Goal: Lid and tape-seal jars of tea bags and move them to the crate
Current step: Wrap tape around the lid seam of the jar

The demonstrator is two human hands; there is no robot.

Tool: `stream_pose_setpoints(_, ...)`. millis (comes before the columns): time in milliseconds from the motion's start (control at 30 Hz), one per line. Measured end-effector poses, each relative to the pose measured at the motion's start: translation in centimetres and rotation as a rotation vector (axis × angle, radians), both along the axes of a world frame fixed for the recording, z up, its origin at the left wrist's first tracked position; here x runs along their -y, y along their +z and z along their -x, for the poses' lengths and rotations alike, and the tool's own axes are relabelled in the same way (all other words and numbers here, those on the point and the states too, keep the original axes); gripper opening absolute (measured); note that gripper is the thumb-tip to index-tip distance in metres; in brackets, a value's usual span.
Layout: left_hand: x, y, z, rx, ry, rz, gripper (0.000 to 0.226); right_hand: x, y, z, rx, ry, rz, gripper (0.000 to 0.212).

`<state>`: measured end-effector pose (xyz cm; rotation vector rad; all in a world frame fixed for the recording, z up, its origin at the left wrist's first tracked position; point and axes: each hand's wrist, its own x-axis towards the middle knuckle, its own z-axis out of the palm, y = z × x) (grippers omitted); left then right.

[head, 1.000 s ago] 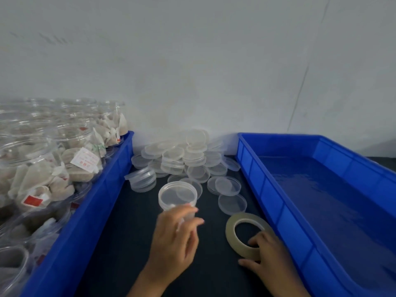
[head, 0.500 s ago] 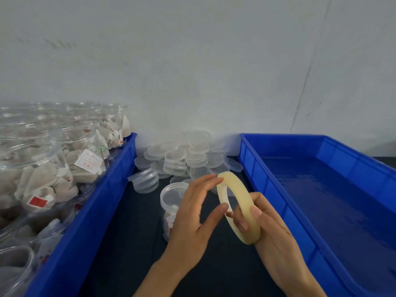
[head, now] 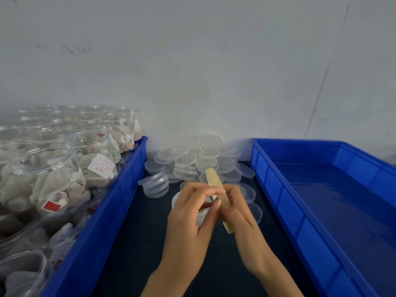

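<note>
A roll of clear tape point(head: 214, 181) is held upright, edge-on to me, above the dark table point(head: 137, 243). My right hand point(head: 242, 219) grips the roll from the right. My left hand point(head: 190, 215) pinches at the roll's rim with thumb and fingertips. Behind and below my left hand stands a lidded clear jar point(head: 176, 199), mostly hidden. A pile of clear lids point(head: 192, 161) lies at the back by the wall. The blue crate point(head: 321, 232) on the right holds nothing.
A blue crate point(head: 102, 228) on the left holds several open jars of tea bags point(head: 53, 179). Loose lids point(head: 156, 185) lie between the crates. A grey wall point(head: 192, 71) closes the back.
My right hand lifted the tape roll off the table. My left hand left the jar lid and came to the roll. The roll has turned edge-on between both hands.
</note>
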<state>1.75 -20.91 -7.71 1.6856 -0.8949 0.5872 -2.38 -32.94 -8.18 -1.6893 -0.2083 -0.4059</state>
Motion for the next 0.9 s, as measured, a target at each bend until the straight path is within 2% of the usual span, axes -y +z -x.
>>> stream_pose_setpoints(200,0.0,-0.5,-0.7,-0.043,0.133,0.034,0.016,-0.4,-0.6,-0.6,0.039,-0.115,0.321,0.022)
stream_pose_setpoints(300,0.2,-0.5,-0.6,-0.008,0.184,0.078,0.017,-1.1,-1.1,-0.8,0.098,-0.224,0.628,0.041)
stream_pose_setpoints(333,0.2,-0.4,-0.6,-0.001,0.195,0.094,0.015,-1.5,-1.1,-0.9,0.088,-0.259,0.661,0.049)
stream_pose_setpoints(400,0.3,-0.5,-0.7,-0.003,0.21,0.121,0.013,-1.9,-1.1,-0.8,0.038,-0.32,0.65,0.054)
stream_pose_setpoints(567,0.5,-1.0,-1.2,0.016,0.221,0.084,0.017,-1.6,-2.0,-1.0,0.04,-0.281,0.774,0.058)
stream_pose_setpoints(700,0.6,-1.7,-1.6,-0.009,0.224,0.041,0.022,-1.8,-2.3,-1.1,-0.044,-0.299,0.68,0.054)
stream_pose_setpoints(800,0.7,-2.0,-1.5,0.023,0.233,-0.019,0.025,-1.9,-2.2,-0.9,-0.07,-0.287,0.67,0.071)
stream_pose_setpoints(900,0.7,-2.0,-1.1,0.01,0.214,0.016,0.02,-1.7,-1.7,-0.6,-0.073,-0.308,0.708,0.073)
